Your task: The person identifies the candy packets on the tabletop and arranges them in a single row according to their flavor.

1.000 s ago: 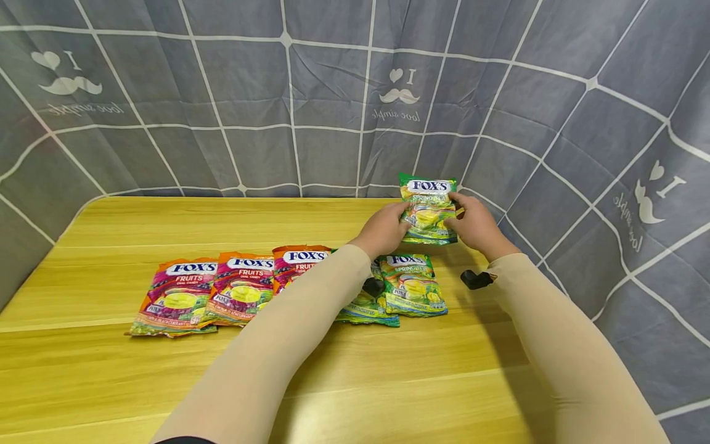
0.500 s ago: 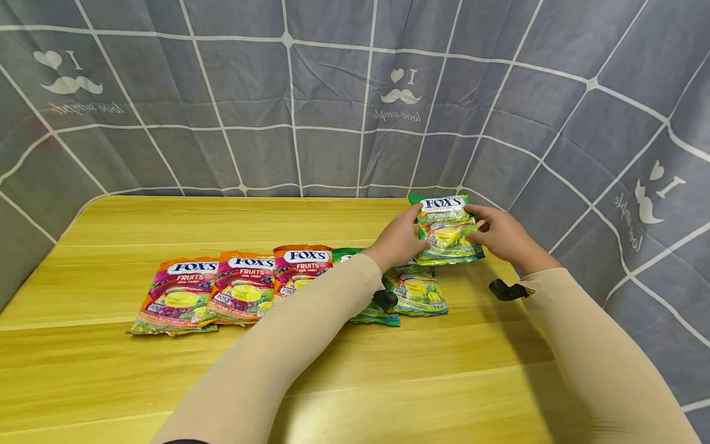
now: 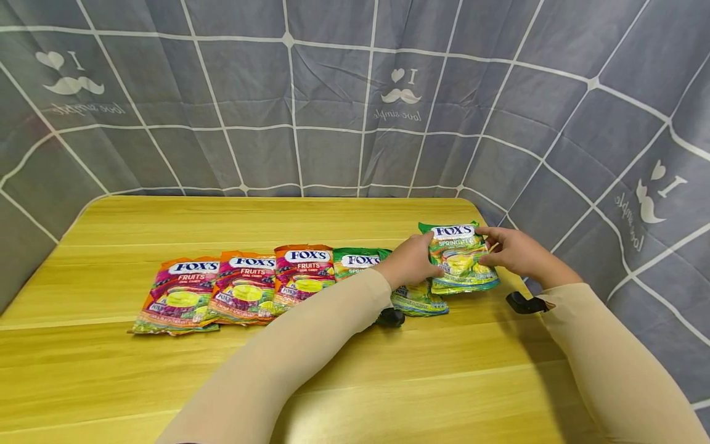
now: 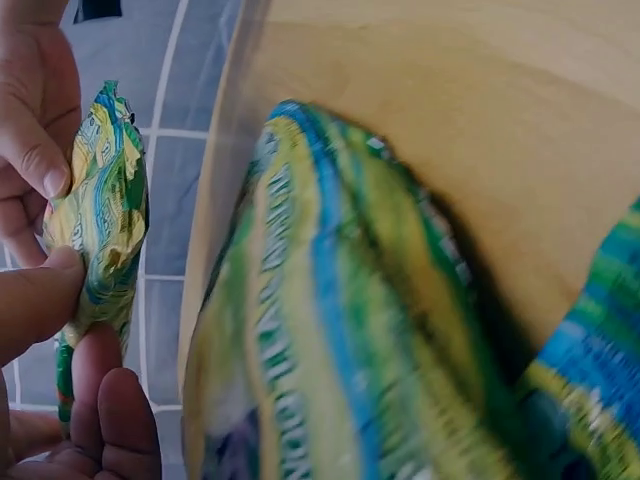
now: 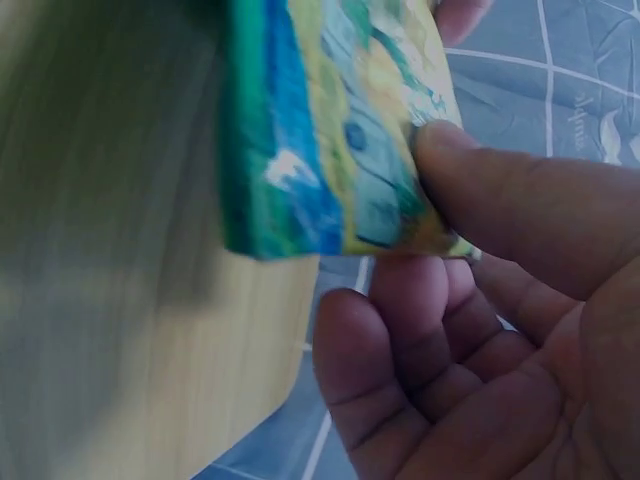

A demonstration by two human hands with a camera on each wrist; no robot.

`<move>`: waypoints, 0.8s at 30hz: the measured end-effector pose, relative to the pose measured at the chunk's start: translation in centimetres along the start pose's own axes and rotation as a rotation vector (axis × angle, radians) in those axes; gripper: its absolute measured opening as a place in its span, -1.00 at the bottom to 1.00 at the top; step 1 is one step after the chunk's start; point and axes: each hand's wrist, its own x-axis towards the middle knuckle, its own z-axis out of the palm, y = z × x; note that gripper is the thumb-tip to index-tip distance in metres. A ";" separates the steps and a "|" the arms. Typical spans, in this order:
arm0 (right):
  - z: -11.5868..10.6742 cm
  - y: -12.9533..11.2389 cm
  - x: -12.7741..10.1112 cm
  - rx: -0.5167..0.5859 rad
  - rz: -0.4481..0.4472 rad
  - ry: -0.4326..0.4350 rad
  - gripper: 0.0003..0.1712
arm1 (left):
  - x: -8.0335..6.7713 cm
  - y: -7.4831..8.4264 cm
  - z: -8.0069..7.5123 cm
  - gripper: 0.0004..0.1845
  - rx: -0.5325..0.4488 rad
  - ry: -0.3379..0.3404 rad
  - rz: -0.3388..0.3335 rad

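Note:
Both hands hold one green FOX'S Spring Tea candy bag (image 3: 460, 256) just above the wooden table (image 3: 222, 222), at the right end of a row of bags. My left hand (image 3: 413, 262) pinches its left edge, and my right hand (image 3: 510, 250) pinches its right edge. The left wrist view shows the held bag (image 4: 100, 215) edge-on between fingers (image 4: 40, 300), with a lying green bag (image 4: 340, 330) close below. The right wrist view shows my thumb (image 5: 520, 205) pressed on the bag's corner (image 5: 330, 130). Two more green bags (image 3: 360, 262) lie partly under my left forearm.
Three pink-and-orange FOX'S Fruits bags (image 3: 244, 287) lie side by side to the left of the green ones. A grey gridded cloth (image 3: 333, 98) walls the table at the back and right. The table's right edge (image 3: 499, 216) is close to the held bag.
Both hands have carried the green bag from the far right corner toward me and down, to the right end of the row.

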 end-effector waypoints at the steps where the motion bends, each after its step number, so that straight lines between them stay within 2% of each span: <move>1: 0.1 0.2 0.0 0.003 0.001 -0.014 -0.17 | -0.1 0.0 0.2 0.06 0.014 -0.009 -0.002; 5: 0.5 0.9 0.0 -0.004 -0.014 -0.063 -0.16 | -0.4 0.2 0.8 0.05 0.069 -0.042 -0.019; 9: 1.0 1.5 0.1 -0.006 -0.041 -0.118 -0.16 | -0.8 0.4 1.4 0.00 0.197 -0.070 -0.027; 15: 2.1 2.0 0.3 0.001 -0.019 -0.180 -0.13 | -1.0 0.6 2.1 -0.27 0.383 -0.077 0.006; 20: 2.8 2.4 0.6 -0.028 -0.008 -0.191 -0.09 | -0.7 0.3 2.5 -0.64 0.407 -0.069 0.023; 24: 3.3 2.5 0.9 -0.042 -0.017 -0.199 -0.05 | -0.5 0.3 2.6 -0.65 0.423 -0.089 0.018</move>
